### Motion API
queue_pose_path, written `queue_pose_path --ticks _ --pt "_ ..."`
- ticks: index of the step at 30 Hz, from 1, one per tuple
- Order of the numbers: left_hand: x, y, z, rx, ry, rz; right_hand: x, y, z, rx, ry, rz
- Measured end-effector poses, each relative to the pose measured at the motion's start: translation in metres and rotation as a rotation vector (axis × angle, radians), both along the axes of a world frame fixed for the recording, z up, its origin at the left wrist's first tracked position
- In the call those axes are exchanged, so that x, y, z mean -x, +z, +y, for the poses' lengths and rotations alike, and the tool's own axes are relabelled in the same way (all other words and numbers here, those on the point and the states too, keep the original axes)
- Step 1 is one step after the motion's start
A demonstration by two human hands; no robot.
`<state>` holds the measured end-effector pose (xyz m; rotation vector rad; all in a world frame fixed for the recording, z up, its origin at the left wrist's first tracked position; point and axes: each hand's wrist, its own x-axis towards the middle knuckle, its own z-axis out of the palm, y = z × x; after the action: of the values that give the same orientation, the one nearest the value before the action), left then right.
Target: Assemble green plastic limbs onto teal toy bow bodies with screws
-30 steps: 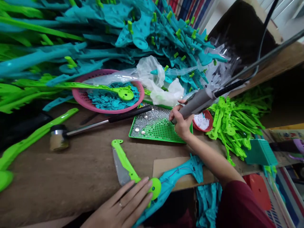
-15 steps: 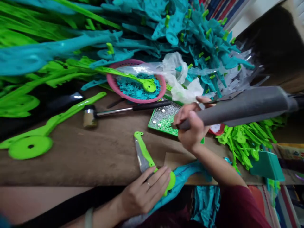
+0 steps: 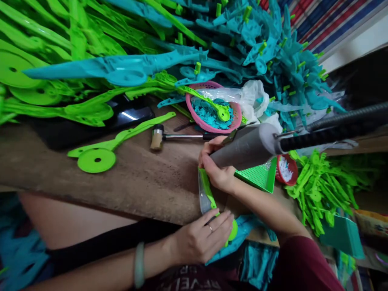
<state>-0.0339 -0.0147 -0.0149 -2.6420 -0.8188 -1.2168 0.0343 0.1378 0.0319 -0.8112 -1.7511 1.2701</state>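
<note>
The right hand (image 3: 216, 169) has its fingers clamped around the front end of a grey electric screwdriver (image 3: 250, 147), whose ribbed black cable end points off to the right; the tool's tip is hidden by the hand. Below it, the left hand (image 3: 203, 238), with a ring on one finger and a pale green bangle (image 3: 139, 264) at the wrist, lies palm down over a lime-green plastic part (image 3: 207, 186), its fingers close together; whether they grip underneath cannot be told. That part, with a translucent strip along its left side, lies near the front edge of the table (image 3: 136, 182), its rounded end over a turquoise plastic piece (image 3: 245, 228). A mallet (image 3: 157, 137) lies beyond the hands, its handle running toward the right hand, near a pink basket (image 3: 194, 117) of turquoise bits. To its left is a lime-green piece with a disc (image 3: 97, 160). Right of the screwdriver hand are a perforated green tray (image 3: 254, 178), a small red basket (image 3: 293, 173) of white bits and a heap of lime-green parts (image 3: 317, 188). Turquoise parts (image 3: 251, 40) are piled at the back.
</note>
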Motion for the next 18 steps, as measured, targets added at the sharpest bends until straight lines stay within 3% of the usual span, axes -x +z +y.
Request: queue_pose_path --ticks 3,5,7,10,13,18 --pt "0.0 -0.003 0.0 -0.009 -0.014 -0.003 -0.002 0.009 0.0 -0.026 0.131 0.03" --pt "0.0 -0.005 -0.001 -0.018 -0.021 -0.008 -0.014 0.02 0.002 -0.054 0.138 0.083" --pt "-0.002 -0.008 -0.002 -0.013 -0.029 -0.019 -0.035 0.033 0.006 -0.123 -0.024 0.162" --pt "-0.004 -0.013 -0.004 0.025 -0.033 -0.034 -0.074 0.045 0.019 -0.259 -0.47 0.222" --pt "-0.007 -0.015 -0.004 0.053 -0.031 -0.055 -0.103 0.036 0.035 -0.238 -0.699 0.205" --pt "-0.006 -0.01 -0.003 0.129 -0.085 -0.04 -0.115 0.0 0.05 -0.179 -0.693 0.154"
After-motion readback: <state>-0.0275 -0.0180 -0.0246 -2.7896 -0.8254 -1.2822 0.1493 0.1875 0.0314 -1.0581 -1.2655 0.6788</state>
